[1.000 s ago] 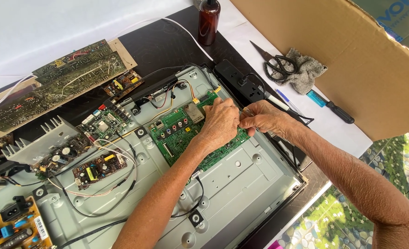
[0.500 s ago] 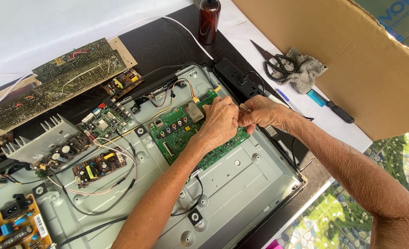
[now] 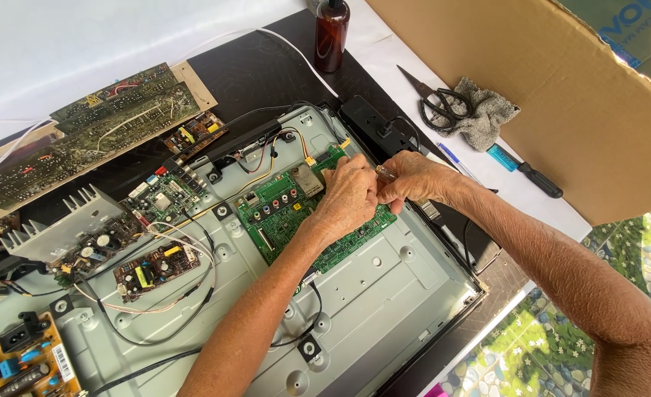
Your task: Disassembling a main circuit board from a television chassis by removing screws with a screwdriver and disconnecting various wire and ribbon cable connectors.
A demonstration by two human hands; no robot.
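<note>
Working on the green board (image 3: 296,213) near the top-right corner of the grey metal panel (image 3: 384,294), the left hand (image 3: 349,197) lies curled over the board's right end, w/ the right hand (image 3: 412,179) touching it and pinching a small amber-handled tool (image 3: 384,173). What the left fingers grip, if anything, I can't tell, as they're hidden. Best, I'd judge, to keep the tool upright, hold the board flat & stay off the yellow wires (image 3: 296,143) at the board's top edge.
</note>
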